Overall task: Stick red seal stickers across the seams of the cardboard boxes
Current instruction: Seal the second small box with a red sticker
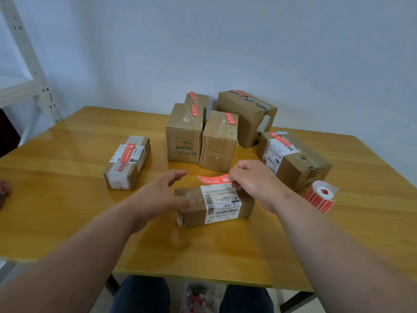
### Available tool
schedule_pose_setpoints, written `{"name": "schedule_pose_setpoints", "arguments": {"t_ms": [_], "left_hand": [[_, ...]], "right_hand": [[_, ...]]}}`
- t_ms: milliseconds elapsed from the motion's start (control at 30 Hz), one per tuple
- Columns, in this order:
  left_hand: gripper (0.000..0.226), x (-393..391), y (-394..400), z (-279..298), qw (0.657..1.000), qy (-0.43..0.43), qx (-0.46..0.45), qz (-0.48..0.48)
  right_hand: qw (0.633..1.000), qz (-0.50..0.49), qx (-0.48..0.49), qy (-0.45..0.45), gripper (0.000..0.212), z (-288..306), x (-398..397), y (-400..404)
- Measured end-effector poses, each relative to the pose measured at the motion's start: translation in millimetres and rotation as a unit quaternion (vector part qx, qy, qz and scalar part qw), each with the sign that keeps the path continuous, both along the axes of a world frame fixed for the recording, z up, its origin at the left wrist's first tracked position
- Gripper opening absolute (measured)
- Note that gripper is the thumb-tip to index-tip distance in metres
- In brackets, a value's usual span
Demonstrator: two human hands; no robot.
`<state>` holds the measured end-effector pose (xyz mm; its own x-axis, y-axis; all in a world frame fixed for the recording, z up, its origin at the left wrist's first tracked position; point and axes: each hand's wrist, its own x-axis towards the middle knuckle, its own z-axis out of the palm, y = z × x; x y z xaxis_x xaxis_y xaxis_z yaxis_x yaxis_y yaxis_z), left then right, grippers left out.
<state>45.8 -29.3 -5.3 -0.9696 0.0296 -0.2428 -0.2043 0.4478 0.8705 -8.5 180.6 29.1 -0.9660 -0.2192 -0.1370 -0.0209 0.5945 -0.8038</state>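
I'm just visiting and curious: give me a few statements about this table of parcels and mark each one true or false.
1. The right hand pinches a red seal sticker. True.
2. The sticker roll lies at the table's left edge. False: it lies on the right, beside the right forearm.
3. The nearest box already carries a red seal. False: only a white shipping label shows on it.
4. The left hand rests against the nearest box. True.
5. The HYNAUT box bears a red sticker on top. True.
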Motion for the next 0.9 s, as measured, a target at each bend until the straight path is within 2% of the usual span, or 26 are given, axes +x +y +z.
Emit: {"name": "schedule_pose_setpoints", "arguments": {"t_ms": [100,133,267,300,467,667,900], "left_hand": [[0.044,0.2,4.1,5.9,0.998,0.021,0.02,0.048],[0.038,-0.2,7.4,8.4,0.997,0.032,0.012,0.065],[0.068,-4.7,21.0,15.6,0.991,0.065,-0.07,0.096],[0.066,-7.1,22.2,14.9,0.99,0.066,-0.084,0.094],[0.025,-12.5,22.0,10.3,0.991,0.065,-0.086,0.082],[0.02,-15.0,21.8,5.3,0.988,0.075,-0.108,0.085],[0.02,-18.6,22.5,0.7,0.965,0.11,-0.228,0.067]], "right_hand": [[1.0,0.012,0.012,0.011,0.02,1.1,-0.5,-0.8],[1.0,0.02,0.015,0.014,0.022,0.9,-0.6,-0.6],[0.998,0.051,0.039,0.027,0.025,0.5,0.6,-0.2],[0.997,0.056,0.044,0.028,0.026,0.0,0.8,0.1],[0.996,0.069,0.055,0.025,0.025,-1.1,1.1,0.4],[0.989,0.062,0.123,0.063,0.025,-6.1,-1.4,-3.6],[0.964,0.05,0.241,0.1,0.022,-15.2,-4.8,-7.0]]}}
